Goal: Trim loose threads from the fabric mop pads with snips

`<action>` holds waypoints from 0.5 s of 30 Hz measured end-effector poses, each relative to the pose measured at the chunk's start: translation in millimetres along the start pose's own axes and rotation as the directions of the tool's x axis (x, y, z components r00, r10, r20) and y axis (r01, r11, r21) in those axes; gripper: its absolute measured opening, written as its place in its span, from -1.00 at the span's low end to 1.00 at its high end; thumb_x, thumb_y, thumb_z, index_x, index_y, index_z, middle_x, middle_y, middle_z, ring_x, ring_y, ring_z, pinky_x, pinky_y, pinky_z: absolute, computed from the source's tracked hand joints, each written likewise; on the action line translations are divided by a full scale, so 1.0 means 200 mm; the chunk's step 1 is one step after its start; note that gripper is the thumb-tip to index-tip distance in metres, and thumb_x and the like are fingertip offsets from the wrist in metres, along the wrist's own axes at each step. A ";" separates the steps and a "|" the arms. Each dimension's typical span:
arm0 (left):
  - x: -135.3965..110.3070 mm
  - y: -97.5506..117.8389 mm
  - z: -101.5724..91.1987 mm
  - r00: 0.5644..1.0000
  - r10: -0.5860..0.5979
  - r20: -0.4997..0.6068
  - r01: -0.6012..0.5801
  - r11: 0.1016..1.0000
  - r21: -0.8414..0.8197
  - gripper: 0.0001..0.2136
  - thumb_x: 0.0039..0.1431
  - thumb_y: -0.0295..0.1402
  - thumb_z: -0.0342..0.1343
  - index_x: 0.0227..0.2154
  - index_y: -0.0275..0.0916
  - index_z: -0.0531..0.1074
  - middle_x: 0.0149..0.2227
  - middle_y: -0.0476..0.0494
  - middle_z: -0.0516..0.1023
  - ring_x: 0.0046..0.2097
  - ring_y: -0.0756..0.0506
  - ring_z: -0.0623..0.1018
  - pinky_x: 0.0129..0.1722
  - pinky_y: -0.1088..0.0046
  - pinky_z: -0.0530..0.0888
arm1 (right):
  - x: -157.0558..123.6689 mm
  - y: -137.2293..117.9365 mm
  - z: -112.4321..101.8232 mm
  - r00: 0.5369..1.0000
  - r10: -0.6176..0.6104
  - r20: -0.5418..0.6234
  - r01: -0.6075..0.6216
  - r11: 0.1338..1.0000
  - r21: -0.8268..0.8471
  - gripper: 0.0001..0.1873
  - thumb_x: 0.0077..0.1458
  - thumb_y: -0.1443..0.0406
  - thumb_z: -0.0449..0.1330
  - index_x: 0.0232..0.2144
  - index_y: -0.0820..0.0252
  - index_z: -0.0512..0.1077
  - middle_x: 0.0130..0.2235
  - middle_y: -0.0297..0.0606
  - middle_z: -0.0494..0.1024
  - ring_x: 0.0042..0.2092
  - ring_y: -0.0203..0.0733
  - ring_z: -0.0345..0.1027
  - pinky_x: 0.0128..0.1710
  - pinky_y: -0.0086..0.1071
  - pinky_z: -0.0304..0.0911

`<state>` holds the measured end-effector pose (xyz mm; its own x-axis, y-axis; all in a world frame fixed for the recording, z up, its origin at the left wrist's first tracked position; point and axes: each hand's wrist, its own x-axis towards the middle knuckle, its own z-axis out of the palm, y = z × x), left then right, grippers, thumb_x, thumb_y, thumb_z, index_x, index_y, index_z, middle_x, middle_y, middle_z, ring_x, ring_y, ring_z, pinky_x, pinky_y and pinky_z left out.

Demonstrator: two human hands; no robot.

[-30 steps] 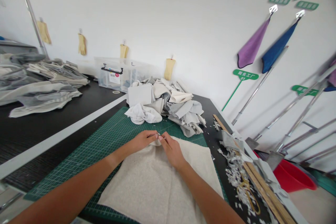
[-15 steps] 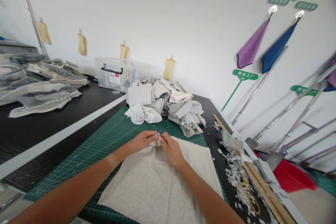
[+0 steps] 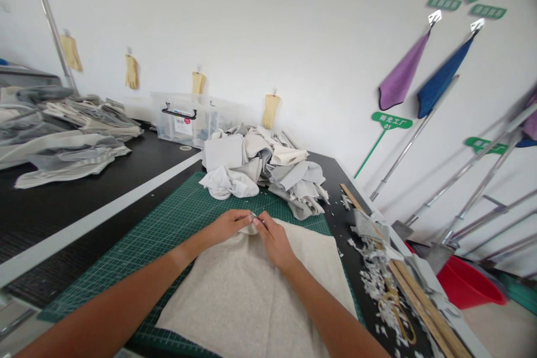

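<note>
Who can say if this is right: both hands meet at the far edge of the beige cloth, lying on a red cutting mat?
Not red: the head view shows the cutting mat is green. The left hand and right hand meet at the far edge of the beige cloth lying on it.

Open mat (image 3: 172, 219) left of the cloth (image 3: 247, 291), fabric heap (image 3: 287, 155) blocking ahead, wooden strips (image 3: 425, 305) along the right

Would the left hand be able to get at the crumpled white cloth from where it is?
Probably yes: the crumpled white cloth lies just beyond the left hand, with only bare green mat between; it would likely first let go of the beige fabric.
</note>
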<state>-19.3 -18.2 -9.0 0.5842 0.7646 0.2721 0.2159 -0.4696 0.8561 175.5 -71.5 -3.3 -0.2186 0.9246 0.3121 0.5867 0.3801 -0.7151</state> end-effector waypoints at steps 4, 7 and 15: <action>0.00 0.01 0.00 1.000 0.007 0.001 -0.007 1.000 -0.014 -0.56 0.32 0.01 -0.08 -0.46 -0.28 0.32 -0.44 0.01 0.31 -0.36 0.00 0.31 -0.35 0.52 0.23 | 0.00 -0.01 -0.01 1.000 -0.005 -0.003 0.005 1.000 0.006 -0.65 0.37 0.02 -0.08 -0.33 0.08 0.26 -0.43 -0.43 0.38 -0.39 -0.24 0.28 -0.37 -0.42 0.06; 0.00 0.02 0.00 1.000 0.002 0.010 -0.001 1.000 -0.013 -0.54 0.31 0.04 -0.08 -0.47 -0.28 0.33 -0.45 0.00 0.32 -0.36 -0.01 0.31 -0.35 0.51 0.24 | 0.00 -0.03 -0.01 1.000 -0.017 -0.015 0.017 1.000 0.021 -0.62 0.38 0.02 -0.11 -0.36 0.09 0.26 -0.44 -0.39 0.38 -0.39 -0.22 0.28 -0.36 -0.39 0.10; 0.00 0.05 0.00 1.000 -0.009 -0.026 0.008 0.999 -0.052 -0.57 0.33 0.01 -0.08 -0.40 -0.28 0.38 -0.39 -0.02 0.41 -0.31 -0.03 0.39 -0.27 0.50 0.32 | 0.00 -0.04 -0.01 0.998 0.022 -0.056 -0.017 0.996 0.089 -0.56 0.37 -0.01 -0.12 -0.38 0.10 0.31 -0.43 -0.34 0.38 -0.37 -0.20 0.25 -0.34 -0.36 0.15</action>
<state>-17.1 -23.2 -0.6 0.5618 0.7801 0.2755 0.1799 -0.4402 0.8797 171.8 -74.2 3.7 -0.1616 0.9298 0.3308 0.5184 0.3652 -0.7732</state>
